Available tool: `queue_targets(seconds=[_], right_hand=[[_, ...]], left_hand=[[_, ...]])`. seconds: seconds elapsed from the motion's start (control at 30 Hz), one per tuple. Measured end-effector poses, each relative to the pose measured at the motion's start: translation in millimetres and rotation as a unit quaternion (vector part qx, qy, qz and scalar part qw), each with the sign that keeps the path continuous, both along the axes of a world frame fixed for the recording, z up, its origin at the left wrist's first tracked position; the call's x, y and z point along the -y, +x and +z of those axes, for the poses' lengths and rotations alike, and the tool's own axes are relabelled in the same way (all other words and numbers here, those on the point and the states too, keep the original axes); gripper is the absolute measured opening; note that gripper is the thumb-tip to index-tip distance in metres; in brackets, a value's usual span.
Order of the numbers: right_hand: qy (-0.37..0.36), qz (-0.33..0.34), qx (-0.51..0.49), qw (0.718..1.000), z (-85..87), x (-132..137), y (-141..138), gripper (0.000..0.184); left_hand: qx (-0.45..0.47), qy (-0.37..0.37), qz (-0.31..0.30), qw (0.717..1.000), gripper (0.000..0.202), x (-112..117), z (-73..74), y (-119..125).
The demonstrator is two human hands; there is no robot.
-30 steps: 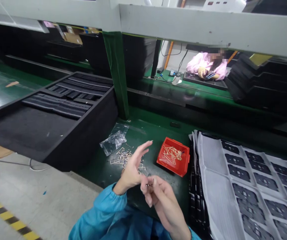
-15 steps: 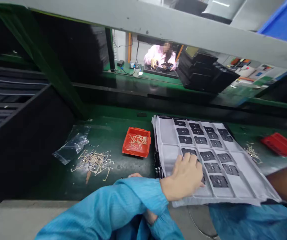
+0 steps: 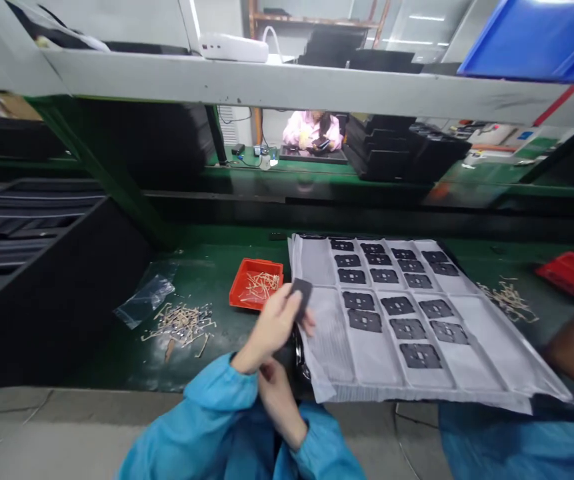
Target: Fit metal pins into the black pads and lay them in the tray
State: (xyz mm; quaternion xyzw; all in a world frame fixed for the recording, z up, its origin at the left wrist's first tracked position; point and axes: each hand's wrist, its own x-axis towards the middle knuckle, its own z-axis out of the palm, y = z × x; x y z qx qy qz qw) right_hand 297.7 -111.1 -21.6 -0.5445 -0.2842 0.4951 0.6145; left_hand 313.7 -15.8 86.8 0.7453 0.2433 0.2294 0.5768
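Left hand (image 3: 271,327) clenched on small black pad (image 3: 302,297), pad's long axis tilted upward, just off left edge of white sheet (image 3: 327,340), above green worktop (image 3: 117,363). Left hand nearer sheet. Right hand (image 3: 277,405) lower, beside left wrist, grip can't tell

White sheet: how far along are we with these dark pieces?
Done, it seems: many pockets of the white sheet hold dark square pieces. In hand: the left hand grips one dark piece, with the right hand just below it. Left to fill, perhaps: the sheet's bare leftmost pockets.
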Motion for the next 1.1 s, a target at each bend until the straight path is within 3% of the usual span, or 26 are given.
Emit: queue_targets(seconds=[0.1, 0.2, 0.3, 0.43, 0.67, 0.87, 1.1], right_hand=[[0.018, 0.032, -0.017, 0.999, 12.3, 22, 5, 0.034], [0.05, -0.015, -0.003, 0.999, 43.9, 44, 27, 0.029], [0.047, -0.053, 0.093, 0.993, 84.9, 44, 53, 0.015], [0.048, -0.012, 0.126, 0.991, 119.6, 19, 61, 0.02], [0.042, -0.043, 0.108, 0.992, 118.1, 13, 47, 0.015], [0.047, -0.02, 0.133, 0.99, 119.8, 20, 48, 0.015], [0.069, 0.002, 0.163, 0.984, 132.1, 20, 42, 0.013]], left_hand=[[-0.009, -0.08, 0.064, 0.995, 0.033, -15, 9.4, -57], [-0.034, -0.151, 0.061, 0.986, 0.028, -10, 19.3, -97], [-0.057, -0.206, 0.043, 0.976, 0.026, 6, 28.7, -113], [-0.069, -0.228, 0.04, 0.97, 0.021, 19, 37.9, -116], [-0.05, -0.188, 0.078, 0.978, 0.018, 29, 44.0, -126], [-0.026, -0.149, 0.1, 0.983, 0.018, 32, 48.9, -130], [-0.063, -0.096, 0.085, 0.99, 0.02, 39, 52.1, -132]])
